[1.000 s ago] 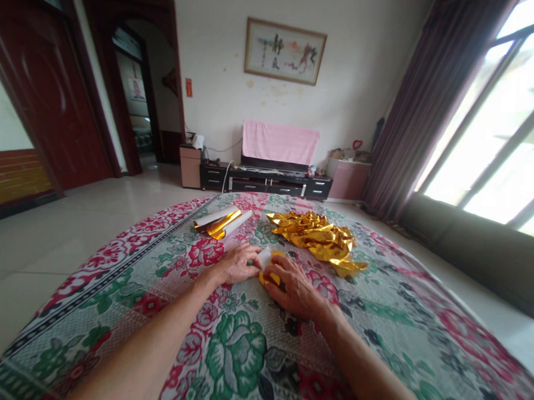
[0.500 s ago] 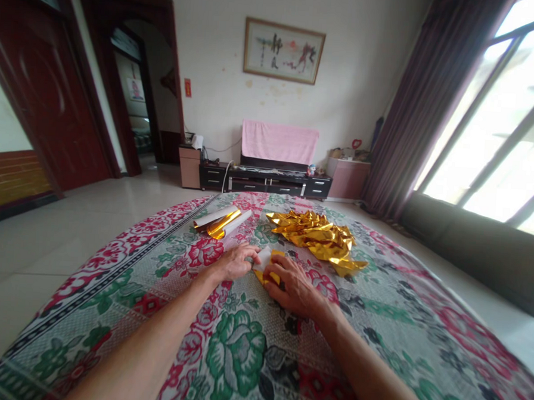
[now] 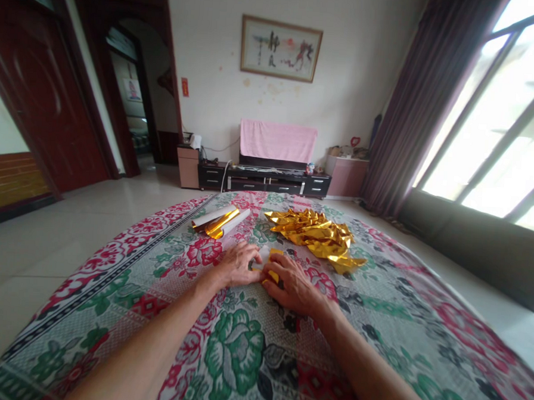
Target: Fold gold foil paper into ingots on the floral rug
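Note:
Between my hands, on the flowered tablecloth (image 3: 236, 359), lies a small sheet of gold foil paper (image 3: 264, 257) with a white back, partly folded over. My left hand (image 3: 241, 265) grips its left and near edge with thumb and fingers curled in. From the right, my right hand (image 3: 289, 285) presses on it with bent fingers, which cover much of the gold side. Beyond my right hand sits a pile of folded gold foil pieces (image 3: 314, 232). Some curled gold and white foil sheets (image 3: 221, 221) rest beyond my left hand.
The round table's far edge faces a low black TV cabinet (image 3: 268, 182), where a pink cloth (image 3: 278, 142) covers the television. A window with a purple curtain (image 3: 406, 112) is on the right. Dark red doors (image 3: 40, 92) stand at the left.
My left hand has moved slightly right and nearer me, its thumb now close to my right fingers at the paper's near edge. The right hand keeps its place on the paper.

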Tool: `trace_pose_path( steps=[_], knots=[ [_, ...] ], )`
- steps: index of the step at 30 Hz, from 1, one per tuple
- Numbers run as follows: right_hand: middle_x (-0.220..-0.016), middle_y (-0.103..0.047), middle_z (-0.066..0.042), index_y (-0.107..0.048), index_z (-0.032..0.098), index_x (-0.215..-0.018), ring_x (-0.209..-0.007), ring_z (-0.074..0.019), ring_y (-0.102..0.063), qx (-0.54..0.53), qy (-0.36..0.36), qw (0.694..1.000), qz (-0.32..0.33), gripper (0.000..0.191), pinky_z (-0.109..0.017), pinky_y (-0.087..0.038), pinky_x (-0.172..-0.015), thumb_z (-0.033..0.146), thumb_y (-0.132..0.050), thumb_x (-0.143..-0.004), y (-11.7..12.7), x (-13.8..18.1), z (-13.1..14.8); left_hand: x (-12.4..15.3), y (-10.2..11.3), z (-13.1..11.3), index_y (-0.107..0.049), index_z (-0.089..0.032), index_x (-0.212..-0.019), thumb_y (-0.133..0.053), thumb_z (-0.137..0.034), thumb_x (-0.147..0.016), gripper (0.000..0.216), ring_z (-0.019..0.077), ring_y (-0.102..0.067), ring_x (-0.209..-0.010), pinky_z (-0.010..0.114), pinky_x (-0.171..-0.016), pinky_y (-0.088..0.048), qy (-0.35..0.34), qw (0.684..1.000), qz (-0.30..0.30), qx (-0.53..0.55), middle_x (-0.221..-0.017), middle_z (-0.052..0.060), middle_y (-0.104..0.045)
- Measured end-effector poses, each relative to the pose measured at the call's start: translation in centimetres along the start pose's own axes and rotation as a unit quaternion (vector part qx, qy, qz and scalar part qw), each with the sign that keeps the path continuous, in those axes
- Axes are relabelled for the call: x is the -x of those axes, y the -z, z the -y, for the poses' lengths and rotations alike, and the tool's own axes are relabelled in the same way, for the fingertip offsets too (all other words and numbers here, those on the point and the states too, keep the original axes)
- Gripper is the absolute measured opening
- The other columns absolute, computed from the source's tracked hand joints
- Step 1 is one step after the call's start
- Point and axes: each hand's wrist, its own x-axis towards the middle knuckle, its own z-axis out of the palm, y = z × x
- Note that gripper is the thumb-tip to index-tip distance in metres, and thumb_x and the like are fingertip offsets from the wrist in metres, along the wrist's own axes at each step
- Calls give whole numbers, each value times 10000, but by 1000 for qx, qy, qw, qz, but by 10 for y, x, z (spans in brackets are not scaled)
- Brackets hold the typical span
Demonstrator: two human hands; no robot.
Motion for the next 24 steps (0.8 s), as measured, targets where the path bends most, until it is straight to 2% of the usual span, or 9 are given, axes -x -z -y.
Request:
trace_pose_path(
  steps=[6,11,18,24],
  knots=[
    [-1099,-485,-66,-566,228,-965,-1028,-193,-463,-3,2,1000,-4,172,-377,-396,-905,288,-520,-811,-2,0,-1,5,0,0,-586,-225,-952,-573,-478,-719,345,274,-390,-1186,437,-994,-338,9,1000,22,-7,-1224,64,-511],
    [-1106,-486,-69,-555,229,-987,-1028,-195,-465,1,6,1000,0,184,-385,-404,-900,303,-500,-829,-1,1,-1,7,1,1,-572,-232,-997,-554,-475,-740,354,304,-308,-1258,490,-1030,-274,28,998,55,1,-1317,49,-441],
    [-1112,-486,-67,-563,237,-974,-1029,-194,-470,4,4,1000,-3,178,-385,-409,-899,324,-493,-836,-2,1,-2,8,8,-4,-558,-237,-1021,-616,-430,-681,396,281,-349,-1221,464,-1035,-281,28,998,64,7,-1273,55,-464],
    [-1113,-483,-68,-562,239,-986,-1033,-195,-465,-2,8,1000,0,189,-388,-408,-900,331,-494,-836,-1,1,-2,7,9,-4,-569,-234,-1013,-617,-463,-672,414,284,-386,-1187,455,-1010,-312,16,998,62,6,-1243,53,-488]
  ],
)
